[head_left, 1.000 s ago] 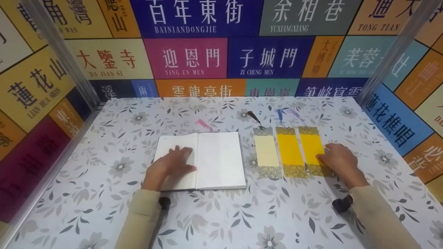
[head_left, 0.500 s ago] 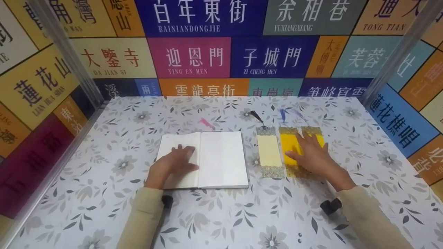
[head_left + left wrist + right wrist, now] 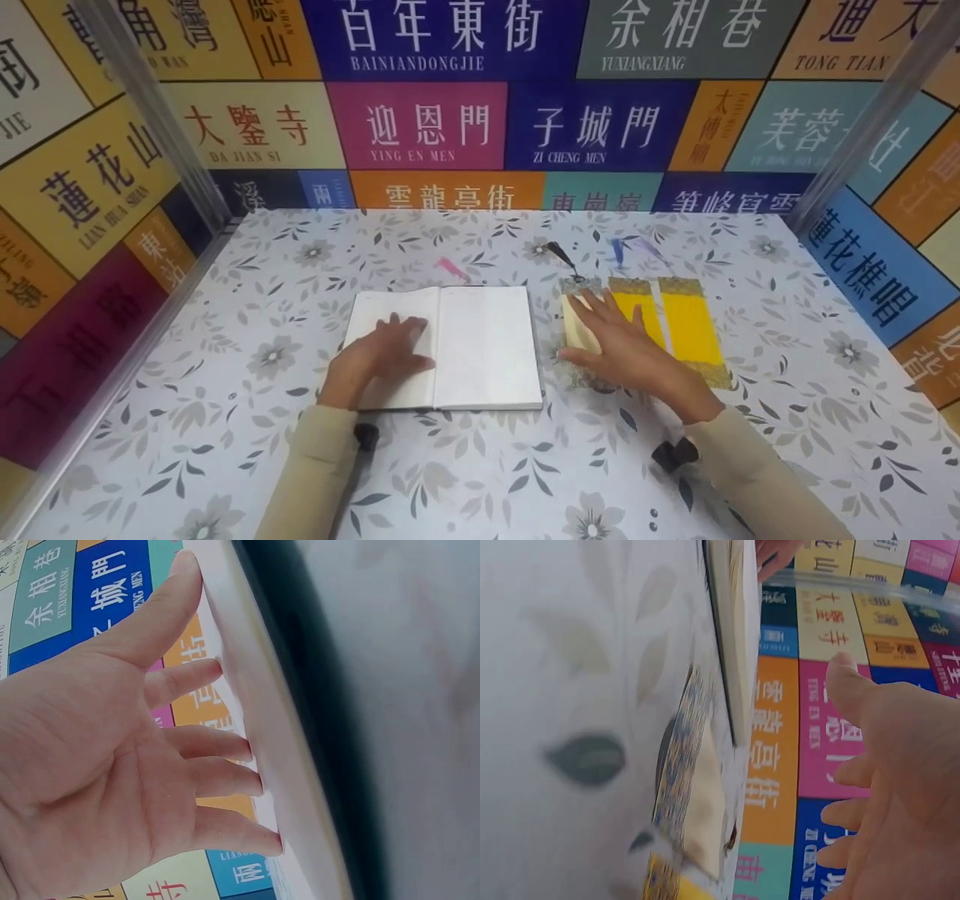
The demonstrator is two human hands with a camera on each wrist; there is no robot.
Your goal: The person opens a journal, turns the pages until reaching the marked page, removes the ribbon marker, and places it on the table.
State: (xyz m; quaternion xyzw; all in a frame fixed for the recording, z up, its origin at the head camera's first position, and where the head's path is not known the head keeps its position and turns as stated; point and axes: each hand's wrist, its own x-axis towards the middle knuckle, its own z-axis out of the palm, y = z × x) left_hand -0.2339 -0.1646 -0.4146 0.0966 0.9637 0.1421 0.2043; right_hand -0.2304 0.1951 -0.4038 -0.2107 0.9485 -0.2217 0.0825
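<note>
An open notebook [image 3: 489, 352] with blank white pages lies on the table. My left hand [image 3: 379, 356] rests its spread fingertips on the left page; in the left wrist view the fingertips [image 3: 238, 781] meet the paper. To the right lie three bookmarks in a row: a cream one [image 3: 575, 328] with patterned ends, then a yellow one [image 3: 630, 286] and another yellow one [image 3: 692, 330]. Over the cream bookmark and part of the middle one, my right hand [image 3: 626, 346] spreads its fingers. In the right wrist view that hand is apart from the cream bookmark, holding nothing.
A black tassel [image 3: 562, 256], a blue tassel [image 3: 617, 252] and a purple tassel [image 3: 651, 250] lie beyond the bookmarks. Past the notebook's top edge is a pink tassel [image 3: 452, 268]. Printed sign panels [image 3: 416, 124] stand behind the floral tablecloth [image 3: 480, 480].
My right hand has moved left, from the rightmost yellow bookmark across to the cream one, its fingers spreading. The left hand stays on the page. The head view has shifted slightly.
</note>
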